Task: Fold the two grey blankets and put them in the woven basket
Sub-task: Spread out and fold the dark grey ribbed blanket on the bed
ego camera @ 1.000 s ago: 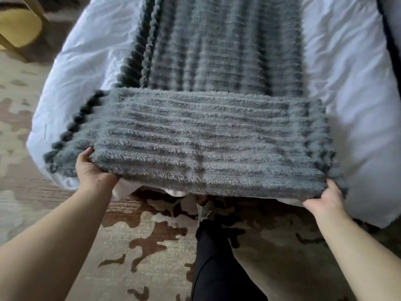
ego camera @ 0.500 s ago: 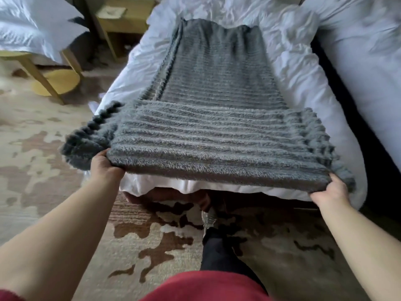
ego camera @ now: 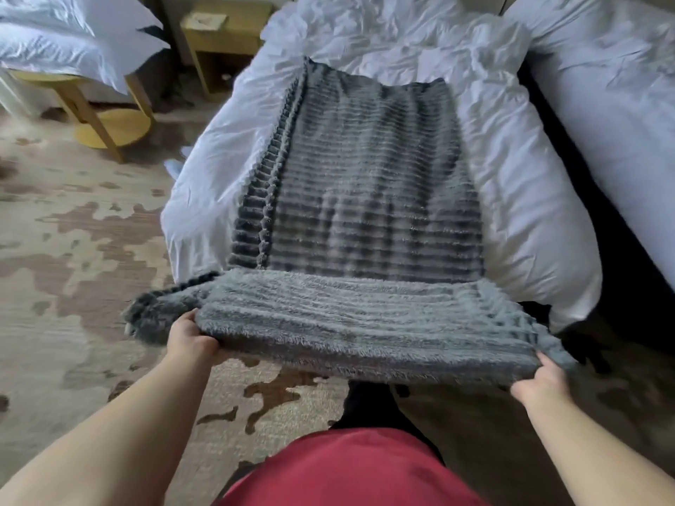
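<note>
Both hands, left hand (ego camera: 190, 336) and right hand (ego camera: 540, 383), gripped the grey blanket (ego camera: 365, 199) at six o'clock, mid-fold; next, we judged, carry toward twelve.

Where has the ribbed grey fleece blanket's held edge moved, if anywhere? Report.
Yes: the held edge came toward the person, clear of the white bed's foot.

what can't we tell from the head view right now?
- Woven basket: nowhere in the head view.
- Second grey blanket: not distinguishable; only one ribbed blanket is visible on the bed.
- Fingers of left hand and right hand: tucked under the raised blanket edge.
- Feet: hidden by the blanket.
</note>
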`<action>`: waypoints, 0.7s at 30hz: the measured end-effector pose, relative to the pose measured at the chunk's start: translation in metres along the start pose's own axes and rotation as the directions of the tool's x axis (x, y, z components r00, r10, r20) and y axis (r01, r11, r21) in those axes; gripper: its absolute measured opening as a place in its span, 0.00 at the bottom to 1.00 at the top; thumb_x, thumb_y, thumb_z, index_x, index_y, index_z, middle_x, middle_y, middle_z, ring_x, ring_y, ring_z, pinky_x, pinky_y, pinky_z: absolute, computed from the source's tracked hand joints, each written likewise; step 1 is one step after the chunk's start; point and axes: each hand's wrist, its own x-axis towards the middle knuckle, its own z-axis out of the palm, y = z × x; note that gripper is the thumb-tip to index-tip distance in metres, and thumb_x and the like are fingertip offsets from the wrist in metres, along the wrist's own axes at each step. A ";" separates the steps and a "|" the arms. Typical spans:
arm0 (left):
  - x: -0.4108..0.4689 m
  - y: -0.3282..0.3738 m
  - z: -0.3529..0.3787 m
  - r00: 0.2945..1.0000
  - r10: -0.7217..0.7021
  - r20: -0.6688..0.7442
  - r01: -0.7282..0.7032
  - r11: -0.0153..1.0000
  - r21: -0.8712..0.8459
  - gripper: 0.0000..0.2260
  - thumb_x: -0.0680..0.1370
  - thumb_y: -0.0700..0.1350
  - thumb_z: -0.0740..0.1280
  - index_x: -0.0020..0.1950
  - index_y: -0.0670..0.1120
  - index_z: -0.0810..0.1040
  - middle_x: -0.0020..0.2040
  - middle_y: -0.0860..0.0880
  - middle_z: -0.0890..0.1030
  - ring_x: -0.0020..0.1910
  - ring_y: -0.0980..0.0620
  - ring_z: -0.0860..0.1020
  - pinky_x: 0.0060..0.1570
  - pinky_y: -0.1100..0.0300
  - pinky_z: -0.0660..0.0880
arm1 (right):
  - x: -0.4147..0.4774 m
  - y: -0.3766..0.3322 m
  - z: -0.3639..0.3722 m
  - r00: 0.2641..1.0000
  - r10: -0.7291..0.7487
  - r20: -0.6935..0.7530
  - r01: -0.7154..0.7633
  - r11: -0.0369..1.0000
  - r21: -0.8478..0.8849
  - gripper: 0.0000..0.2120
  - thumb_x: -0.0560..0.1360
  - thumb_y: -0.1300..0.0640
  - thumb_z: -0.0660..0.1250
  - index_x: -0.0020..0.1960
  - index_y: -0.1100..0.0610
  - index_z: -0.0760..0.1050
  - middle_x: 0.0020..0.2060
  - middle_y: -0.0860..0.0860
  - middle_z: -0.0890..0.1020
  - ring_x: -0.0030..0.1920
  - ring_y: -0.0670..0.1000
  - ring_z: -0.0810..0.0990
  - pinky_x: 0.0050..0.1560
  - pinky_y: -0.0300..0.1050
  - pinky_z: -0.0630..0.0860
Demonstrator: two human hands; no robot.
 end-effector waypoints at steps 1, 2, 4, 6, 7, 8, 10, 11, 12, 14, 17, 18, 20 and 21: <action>0.002 0.002 0.002 1.000 0.012 0.006 -0.012 1.000 0.001 0.13 0.81 0.42 0.55 0.45 0.43 0.78 0.61 0.45 0.78 0.67 0.45 0.72 0.63 0.42 0.66 | -0.001 -0.003 0.003 1.000 -0.001 0.008 0.001 1.000 0.003 0.16 0.80 0.52 0.59 0.67 0.51 0.72 0.70 0.51 0.71 0.71 0.53 0.68 0.73 0.50 0.61; 0.004 0.005 0.007 1.000 0.023 0.020 -0.023 1.000 -0.006 0.13 0.81 0.43 0.55 0.50 0.43 0.78 0.64 0.45 0.77 0.67 0.45 0.72 0.65 0.43 0.65 | -0.003 -0.007 0.007 1.000 -0.014 0.015 0.014 1.000 -0.005 0.17 0.80 0.53 0.59 0.68 0.50 0.71 0.70 0.51 0.71 0.71 0.53 0.68 0.72 0.50 0.61; 0.008 0.012 0.018 0.999 0.036 0.035 -0.035 0.999 -0.027 0.12 0.81 0.44 0.56 0.56 0.45 0.78 0.65 0.45 0.77 0.64 0.46 0.74 0.64 0.46 0.68 | -0.010 -0.016 0.022 0.998 -0.058 0.013 0.058 0.998 -0.030 0.17 0.81 0.55 0.57 0.70 0.49 0.70 0.71 0.49 0.70 0.71 0.53 0.68 0.70 0.48 0.61; 0.010 0.021 0.035 0.999 0.047 0.028 -0.046 0.997 -0.054 0.10 0.81 0.44 0.59 0.48 0.44 0.79 0.61 0.47 0.79 0.58 0.49 0.78 0.55 0.50 0.72 | -0.012 -0.028 0.038 0.997 -0.075 0.008 0.075 0.997 0.005 0.17 0.80 0.54 0.59 0.68 0.48 0.72 0.69 0.49 0.72 0.69 0.53 0.71 0.68 0.48 0.64; 0.012 0.026 0.044 0.999 0.049 0.016 -0.047 0.996 -0.070 0.09 0.80 0.43 0.59 0.45 0.44 0.78 0.60 0.48 0.79 0.56 0.49 0.78 0.54 0.52 0.73 | -0.009 -0.033 0.045 0.998 -0.066 0.002 0.066 0.998 0.020 0.16 0.79 0.54 0.61 0.66 0.49 0.73 0.68 0.49 0.73 0.67 0.52 0.72 0.67 0.48 0.66; 0.016 0.031 0.054 0.999 0.050 0.002 -0.050 0.995 -0.082 0.09 0.80 0.43 0.60 0.44 0.43 0.77 0.60 0.48 0.79 0.57 0.49 0.78 0.55 0.52 0.73 | -0.009 -0.040 0.053 0.999 -0.053 0.005 0.053 0.998 0.019 0.16 0.78 0.53 0.62 0.65 0.49 0.74 0.67 0.49 0.75 0.66 0.52 0.73 0.67 0.49 0.67; 0.024 0.041 0.076 0.999 0.048 0.000 -0.048 0.996 -0.077 0.08 0.79 0.43 0.59 0.49 0.44 0.77 0.61 0.46 0.79 0.59 0.46 0.78 0.61 0.50 0.72 | -0.008 -0.054 0.076 0.998 -0.058 0.020 0.057 0.998 0.029 0.14 0.77 0.54 0.62 0.63 0.50 0.75 0.66 0.49 0.76 0.65 0.53 0.74 0.66 0.49 0.68; 0.028 0.046 0.090 0.999 0.046 0.010 -0.045 0.997 -0.065 0.08 0.79 0.44 0.59 0.52 0.44 0.77 0.60 0.46 0.79 0.59 0.45 0.78 0.62 0.48 0.71 | -0.007 -0.062 0.089 0.998 -0.060 0.022 0.059 0.998 0.026 0.13 0.77 0.54 0.62 0.61 0.50 0.74 0.65 0.50 0.76 0.65 0.54 0.74 0.65 0.49 0.69; 0.032 0.051 0.105 0.999 0.045 0.011 -0.045 0.998 -0.044 0.09 0.79 0.44 0.59 0.54 0.45 0.77 0.59 0.46 0.79 0.57 0.45 0.77 0.61 0.46 0.71 | -0.007 -0.071 0.105 0.998 -0.061 0.011 0.060 0.998 0.029 0.13 0.76 0.55 0.63 0.61 0.49 0.74 0.65 0.50 0.76 0.65 0.54 0.74 0.65 0.50 0.69; 0.038 0.064 0.142 0.999 0.053 -0.009 -0.053 0.999 0.002 0.07 0.78 0.45 0.61 0.49 0.47 0.77 0.53 0.46 0.80 0.51 0.44 0.77 0.59 0.45 0.70 | -0.004 -0.089 0.138 0.995 -0.087 -0.049 0.089 0.996 0.033 0.14 0.75 0.55 0.64 0.60 0.48 0.74 0.65 0.50 0.75 0.65 0.55 0.73 0.66 0.51 0.68; 0.058 0.086 0.204 0.990 0.138 -0.009 -0.138 0.990 -0.022 0.06 0.75 0.47 0.65 0.41 0.48 0.78 0.45 0.48 0.81 0.44 0.46 0.77 0.53 0.47 0.73 | 0.015 -0.119 0.203 0.984 -0.175 0.020 0.174 0.984 0.019 0.15 0.73 0.58 0.67 0.60 0.52 0.75 0.62 0.53 0.77 0.60 0.57 0.76 0.62 0.54 0.73; 0.071 0.093 0.223 0.982 0.187 0.021 -0.187 0.982 -0.026 0.06 0.75 0.49 0.66 0.42 0.49 0.79 0.47 0.48 0.82 0.46 0.47 0.78 0.55 0.48 0.74 | 0.028 -0.129 0.225 0.982 -0.175 0.068 0.171 0.984 0.050 0.16 0.74 0.55 0.67 0.61 0.53 0.74 0.61 0.53 0.77 0.58 0.56 0.77 0.60 0.53 0.74; 0.104 0.100 0.253 0.960 0.267 0.083 -0.265 0.964 -0.027 0.12 0.77 0.53 0.64 0.57 0.50 0.78 0.62 0.49 0.78 0.58 0.50 0.76 0.64 0.47 0.69 | 0.058 -0.145 0.270 0.973 -0.154 0.172 0.126 0.978 0.168 0.15 0.76 0.48 0.63 0.59 0.54 0.72 0.58 0.51 0.78 0.51 0.51 0.79 0.53 0.49 0.77; 0.121 0.099 0.261 0.958 0.275 0.081 -0.276 0.961 0.000 0.15 0.78 0.53 0.63 0.63 0.51 0.75 0.66 0.50 0.74 0.63 0.51 0.73 0.67 0.47 0.66 | 0.072 -0.148 0.287 0.959 -0.153 0.238 0.116 0.980 0.161 0.15 0.77 0.46 0.61 0.58 0.55 0.72 0.55 0.51 0.77 0.50 0.50 0.78 0.51 0.47 0.76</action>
